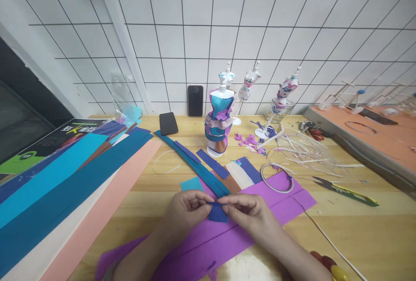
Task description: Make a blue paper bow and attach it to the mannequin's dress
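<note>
Well, from my remote station I read a two-handed pinch: the left hand [186, 211] grips one side of a small dark blue paper piece [218, 214], and the right hand [251, 212] grips the other. The piece lies squarely between them, its upper edge running crosswise from fingertips to fingertips, so I call neither hand nearer. The covering fingers keep me from telling its long axis.

Working left to right, I have long paper strips [74, 190] well left of the grip. A narrow teal strip [198, 168] slants in from beyond the left hand, its near end just past the fingertips. Farther out, straight beyond the grip, stands a paper-wrapped dress form [220, 121]; I judge the teal strip the obstacle on that line. A purple sheet [276, 203] spreads beneath both hands. Right and beyond sit a ring [261, 179] and snips [346, 191].
</note>
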Tool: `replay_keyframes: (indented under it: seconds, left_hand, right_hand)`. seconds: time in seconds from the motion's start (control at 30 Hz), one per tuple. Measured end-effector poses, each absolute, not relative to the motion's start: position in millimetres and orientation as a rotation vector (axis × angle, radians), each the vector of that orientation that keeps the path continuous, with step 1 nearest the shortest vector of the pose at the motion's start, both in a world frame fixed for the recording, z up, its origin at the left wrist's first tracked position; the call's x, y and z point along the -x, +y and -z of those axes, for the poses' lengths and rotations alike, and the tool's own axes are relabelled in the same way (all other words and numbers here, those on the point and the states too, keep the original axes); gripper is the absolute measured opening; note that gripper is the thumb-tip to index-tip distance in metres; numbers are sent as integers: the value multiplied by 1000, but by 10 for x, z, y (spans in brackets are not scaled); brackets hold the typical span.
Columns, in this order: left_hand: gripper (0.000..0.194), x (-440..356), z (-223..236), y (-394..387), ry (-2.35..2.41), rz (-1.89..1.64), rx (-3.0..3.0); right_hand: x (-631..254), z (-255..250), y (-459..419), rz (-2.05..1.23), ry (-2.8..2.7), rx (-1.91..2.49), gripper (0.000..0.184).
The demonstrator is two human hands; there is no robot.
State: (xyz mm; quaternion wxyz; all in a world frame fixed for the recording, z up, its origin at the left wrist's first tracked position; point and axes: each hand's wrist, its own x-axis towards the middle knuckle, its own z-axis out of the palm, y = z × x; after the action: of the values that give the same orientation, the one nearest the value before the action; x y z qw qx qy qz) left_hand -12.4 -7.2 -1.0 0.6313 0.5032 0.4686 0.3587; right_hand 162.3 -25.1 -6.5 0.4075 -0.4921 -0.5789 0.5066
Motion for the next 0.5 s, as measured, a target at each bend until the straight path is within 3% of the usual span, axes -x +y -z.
replay_keyframes:
  seconds: [0.5]
  left_hand:
    - [9,139,49,-68,1048,-826,-1121]
  right_hand:
    - [-1634,14,-254,-1375,-1366,1182,18]
